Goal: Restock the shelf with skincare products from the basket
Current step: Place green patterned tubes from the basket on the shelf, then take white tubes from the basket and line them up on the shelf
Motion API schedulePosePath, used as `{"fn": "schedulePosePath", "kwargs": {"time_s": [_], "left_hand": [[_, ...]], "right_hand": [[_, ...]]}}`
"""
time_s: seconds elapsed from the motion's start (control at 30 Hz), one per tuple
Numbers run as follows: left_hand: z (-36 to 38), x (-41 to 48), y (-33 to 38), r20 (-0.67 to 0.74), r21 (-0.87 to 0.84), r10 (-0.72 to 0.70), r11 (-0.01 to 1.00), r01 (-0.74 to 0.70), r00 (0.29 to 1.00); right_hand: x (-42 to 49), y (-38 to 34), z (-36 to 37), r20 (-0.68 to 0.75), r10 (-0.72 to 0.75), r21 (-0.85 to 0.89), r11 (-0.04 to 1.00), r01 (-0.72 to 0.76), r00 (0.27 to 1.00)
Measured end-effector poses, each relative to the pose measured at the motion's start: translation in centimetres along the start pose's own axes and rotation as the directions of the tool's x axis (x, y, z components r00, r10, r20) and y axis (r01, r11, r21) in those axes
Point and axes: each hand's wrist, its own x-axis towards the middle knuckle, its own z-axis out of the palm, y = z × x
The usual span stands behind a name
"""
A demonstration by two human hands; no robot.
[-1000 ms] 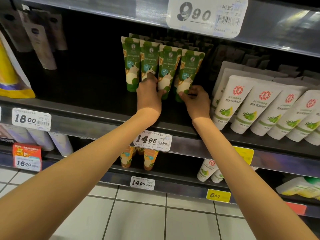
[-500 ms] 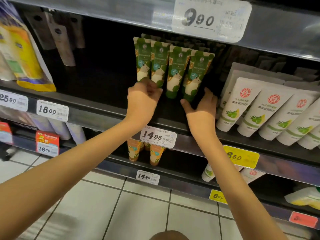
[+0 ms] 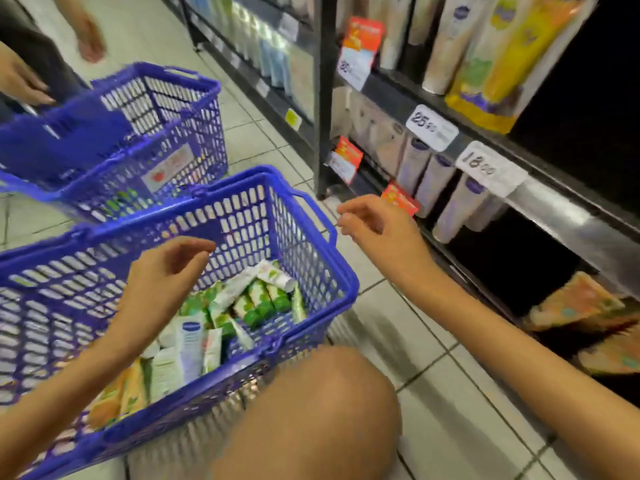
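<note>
Fingers (image 3: 194, 245) of the left hand (image 3: 166, 268) hang loosely curled and empty above the blue plastic mesh basket (image 3: 348, 278), which sits on the pale tiled floor (image 3: 433, 393) holding mixed green and white skincare tubes (image 3: 258, 303). The right hand (image 3: 377, 230), fingers likewise slack and empty, hovers between basket and dark metal shelf (image 3: 554, 220) hung with white price tags (image 3: 491, 168).

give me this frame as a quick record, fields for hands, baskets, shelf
left hand: above near basket, empty, fingers loosely curled
right hand: right of that basket, empty
near basket: on tiled floor, holds green tubes, other packs
far basket: behind it, another person's hand beside it
shelf: at right, white tubes, price tags
</note>
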Motion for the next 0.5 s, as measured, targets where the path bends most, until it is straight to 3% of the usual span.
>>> {"fn": "schedulePosePath", "kwargs": {"time_s": [0.13, 0.3, 0.4, 0.5], "left_hand": [[-1.4, 0.6, -7.4, -0.084, -0.019, -0.193, 0.981, 0.192, 0.978], [-1.0, 2.6, -12.9, -0.102, -0.138, -0.346, 0.933, 0.331, 0.933], [0.5, 3.7, -14.6, -0.112, -0.09, -0.424, 0.905, 0.416, 0.899], [4.1, 5.5, -15.4, -0.019, 0.024, -0.433, 0.901, 0.433, 0.901]], "right_hand": [[2.0, 1.3, 7.4, 0.219, 0.088, -0.014, 0.996, -0.087, 0.972], [3.3, 4.6, 13.5, 0.315, 0.287, -0.117, 0.958, -0.263, 0.905], [4.6, 5.8, 15.7, 0.351, 0.366, -0.229, 0.926, -0.3, 0.862], [6.1, 6.9, 17.7, 0.402, 0.425, -0.388, 0.881, -0.27, 0.811]]}}
